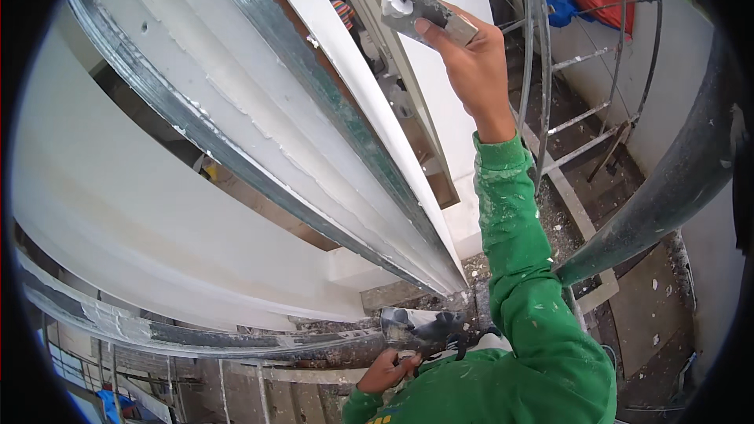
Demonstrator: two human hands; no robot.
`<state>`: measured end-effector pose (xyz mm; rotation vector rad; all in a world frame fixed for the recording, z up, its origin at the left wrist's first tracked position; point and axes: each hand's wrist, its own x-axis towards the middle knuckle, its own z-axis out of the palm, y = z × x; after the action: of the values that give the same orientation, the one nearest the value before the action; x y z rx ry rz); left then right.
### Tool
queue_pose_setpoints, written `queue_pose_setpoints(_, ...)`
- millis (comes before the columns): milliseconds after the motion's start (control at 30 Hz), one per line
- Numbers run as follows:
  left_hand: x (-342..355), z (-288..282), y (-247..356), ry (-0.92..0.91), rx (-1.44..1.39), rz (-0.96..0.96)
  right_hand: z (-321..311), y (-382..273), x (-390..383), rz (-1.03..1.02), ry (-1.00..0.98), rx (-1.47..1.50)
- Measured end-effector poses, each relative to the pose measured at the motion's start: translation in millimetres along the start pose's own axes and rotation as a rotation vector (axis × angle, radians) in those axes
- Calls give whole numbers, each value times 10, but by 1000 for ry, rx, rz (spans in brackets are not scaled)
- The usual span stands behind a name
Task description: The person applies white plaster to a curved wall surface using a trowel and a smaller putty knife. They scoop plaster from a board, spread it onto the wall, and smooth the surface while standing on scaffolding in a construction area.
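Note:
My right hand (481, 71) is raised and closed around the short handle of a putty knife (428, 9). A lump of white putty clings to the corner of its wide metal blade. Low in the picture, close to my body, my left hand (385, 371) grips a second wide steel putty knife (416, 322), smeared with white and dark patches. Left of my raised arm runs a long pale board or column face (259, 122), coated with white putty in lengthwise streaks. Dark grey-green metal straightedges (338, 98) border it along both sides.
Metal scaffolding (542, 63) stands at the right, with red and blue sheeting (593, 4) behind it. A thick dark pipe (660, 204) crosses nearby. Splattered planks (652, 306) lie below. Another putty-marked metal bar (196, 338) curves across the lower left, beside a white wall (141, 212).

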<state>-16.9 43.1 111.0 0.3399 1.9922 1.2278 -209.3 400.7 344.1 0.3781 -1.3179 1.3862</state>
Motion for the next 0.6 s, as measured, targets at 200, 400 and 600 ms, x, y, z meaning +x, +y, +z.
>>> queue_pose_setpoints(200, -3, 373, -26, 88, 131, 194, 718, 85, 613, -400, -160, 176)
queue_pose_setpoints(400, 49, 362, -175, 75, 157, 102, 812, 24, 765, -479, -265, 240)
queue_pose_setpoints(600, 71, 426, -297, 186, 174, 267, 852, 236, 736, -404, -262, 285)
